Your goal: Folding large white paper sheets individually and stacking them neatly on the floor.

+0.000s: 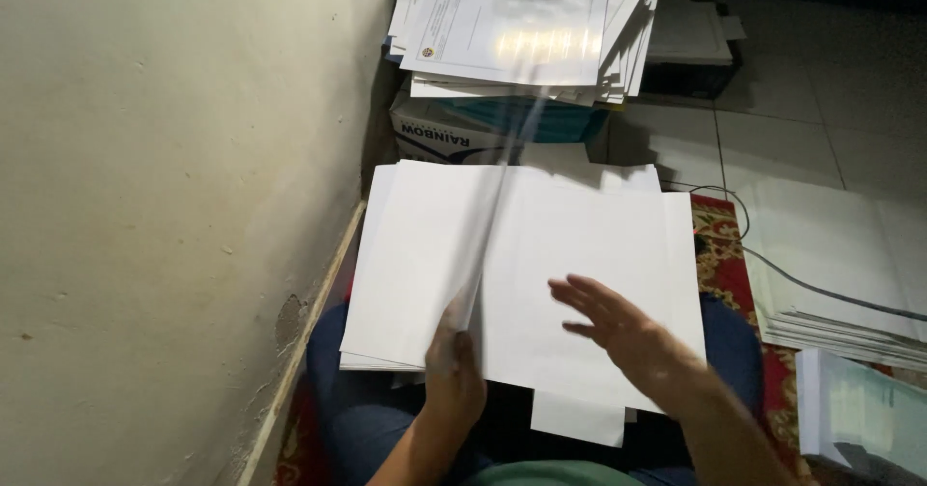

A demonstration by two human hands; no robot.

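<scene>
Pinching a lifted sheet (502, 148) — left hand (454, 370), right hand (618, 327) seemingly hovering flat

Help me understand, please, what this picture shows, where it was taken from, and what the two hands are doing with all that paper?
There is no machine here: a person wears a camera on the head, so you look down at their own lap and hands. The left hand pinches the lower edge of a single sheet standing on edge and blurred by motion; its grip is closed on it. The right hand hovers open and flat over a spread of white paper resting on the lap. Beyond lies a messy paper stack on a box. More paper piles lie at the right, over a patterned red rug, and a pale wall fills the left.
</scene>
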